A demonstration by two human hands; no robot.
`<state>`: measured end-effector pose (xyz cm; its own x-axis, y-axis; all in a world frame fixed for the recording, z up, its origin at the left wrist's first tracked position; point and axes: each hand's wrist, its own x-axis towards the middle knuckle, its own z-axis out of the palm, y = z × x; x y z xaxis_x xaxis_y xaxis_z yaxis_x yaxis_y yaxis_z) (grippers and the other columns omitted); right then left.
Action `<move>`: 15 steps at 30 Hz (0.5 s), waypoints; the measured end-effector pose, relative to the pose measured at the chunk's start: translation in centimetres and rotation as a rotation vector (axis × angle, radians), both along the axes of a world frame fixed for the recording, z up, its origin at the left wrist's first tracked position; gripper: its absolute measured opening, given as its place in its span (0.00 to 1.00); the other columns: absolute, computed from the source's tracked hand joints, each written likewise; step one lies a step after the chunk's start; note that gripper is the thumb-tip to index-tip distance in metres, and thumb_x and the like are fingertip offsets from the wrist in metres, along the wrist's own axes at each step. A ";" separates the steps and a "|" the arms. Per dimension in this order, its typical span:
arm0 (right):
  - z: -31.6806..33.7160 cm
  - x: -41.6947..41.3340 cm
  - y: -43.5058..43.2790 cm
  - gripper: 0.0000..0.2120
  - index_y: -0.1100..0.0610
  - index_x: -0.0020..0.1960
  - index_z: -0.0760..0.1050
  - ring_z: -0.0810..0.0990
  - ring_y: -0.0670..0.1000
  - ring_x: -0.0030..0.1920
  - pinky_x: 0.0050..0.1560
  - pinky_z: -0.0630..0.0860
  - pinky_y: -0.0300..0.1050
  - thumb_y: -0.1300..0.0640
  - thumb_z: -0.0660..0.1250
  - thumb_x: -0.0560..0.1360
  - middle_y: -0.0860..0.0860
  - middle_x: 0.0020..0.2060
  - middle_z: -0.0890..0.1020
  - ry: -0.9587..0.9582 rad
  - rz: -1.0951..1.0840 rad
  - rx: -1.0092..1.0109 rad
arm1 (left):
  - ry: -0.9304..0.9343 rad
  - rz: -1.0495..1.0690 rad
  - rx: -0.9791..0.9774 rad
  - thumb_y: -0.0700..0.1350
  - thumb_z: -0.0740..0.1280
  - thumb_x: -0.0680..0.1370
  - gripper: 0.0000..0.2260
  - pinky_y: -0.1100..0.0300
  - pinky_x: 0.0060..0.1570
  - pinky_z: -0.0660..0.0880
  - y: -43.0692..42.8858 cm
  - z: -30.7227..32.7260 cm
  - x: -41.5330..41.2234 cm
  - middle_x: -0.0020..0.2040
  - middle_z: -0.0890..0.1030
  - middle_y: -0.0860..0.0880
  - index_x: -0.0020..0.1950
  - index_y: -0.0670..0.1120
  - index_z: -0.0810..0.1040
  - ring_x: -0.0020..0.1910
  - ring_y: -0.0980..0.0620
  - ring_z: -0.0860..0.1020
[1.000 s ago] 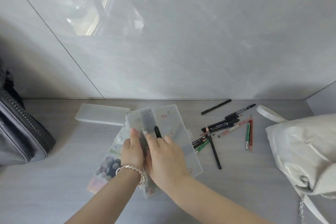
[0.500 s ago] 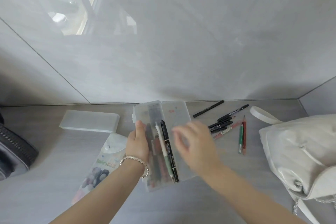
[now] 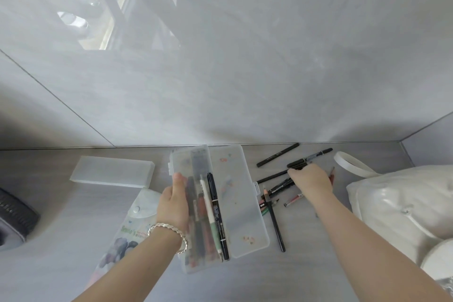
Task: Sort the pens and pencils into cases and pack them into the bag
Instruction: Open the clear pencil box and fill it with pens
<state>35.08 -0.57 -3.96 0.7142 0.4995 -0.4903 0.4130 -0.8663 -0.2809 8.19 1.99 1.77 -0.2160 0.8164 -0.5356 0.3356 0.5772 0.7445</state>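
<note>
Open case (image 3: pixel 235 203): on tabletop, pens already inside; left hand (image 3: pixel 174 201) grips its left half. Loose pens (image 3: pixel 279 185): just right of case; right hand (image 3: pixel 310 180) curled over them, pinch unclear. Advice: take one, lay it parallel.

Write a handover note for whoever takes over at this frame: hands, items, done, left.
Left hand grips the open clear case, several pens inside.
Right hand is down on the loose pens and pencils; grip unclear.
Second case closed, printed pouch near it, white bag at right.
Left: sort the loose pile, close cases, pack the bag.
</note>
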 end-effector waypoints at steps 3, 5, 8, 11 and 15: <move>-0.4 0.0 0.1 0.18 0.62 0.30 0.71 0.76 0.57 0.36 0.36 0.68 0.42 0.49 0.65 0.71 0.61 0.34 0.79 0.197 -0.197 0.147 | 0.000 -0.004 -0.013 0.59 0.49 0.79 0.28 0.55 0.47 0.66 -0.3 0.0 -0.3 0.39 0.75 0.46 0.57 0.37 0.75 0.45 0.44 0.72; -0.2 -0.1 0.2 0.19 0.61 0.29 0.68 0.74 0.55 0.33 0.37 0.67 0.43 0.48 0.65 0.71 0.56 0.29 0.76 0.238 -0.280 0.209 | -0.001 -0.011 -0.021 0.59 0.49 0.79 0.29 0.51 0.52 0.70 -0.3 0.0 -0.5 0.44 0.78 0.39 0.61 0.37 0.75 0.49 0.39 0.74; 0.5 -0.3 0.5 0.17 0.63 0.28 0.69 0.72 0.54 0.30 0.30 0.69 0.43 0.53 0.64 0.70 0.56 0.27 0.74 0.305 -0.369 0.413 | -0.005 -0.019 -0.027 0.60 0.48 0.79 0.28 0.48 0.58 0.70 -0.2 -0.1 -0.8 0.54 0.78 0.37 0.60 0.40 0.76 0.54 0.39 0.74; 2.0 0.6 0.9 0.11 0.68 0.40 0.73 0.80 0.54 0.36 0.33 0.79 0.40 0.58 0.62 0.72 0.59 0.34 0.78 0.378 -0.386 0.695 | 0.007 -0.018 -0.022 0.59 0.48 0.79 0.27 0.51 0.56 0.68 -0.2 -0.1 -0.9 0.50 0.77 0.40 0.59 0.40 0.75 0.51 0.42 0.73; 3.7 2.7 1.9 0.02 0.58 0.46 0.64 0.78 0.56 0.31 0.27 0.72 0.37 0.59 0.57 0.76 0.55 0.32 0.76 0.099 0.060 0.629 | 0.012 -0.015 -0.010 0.59 0.48 0.79 0.26 0.56 0.53 0.65 -0.2 -0.1 -0.9 0.52 0.75 0.45 0.61 0.42 0.75 0.50 0.47 0.70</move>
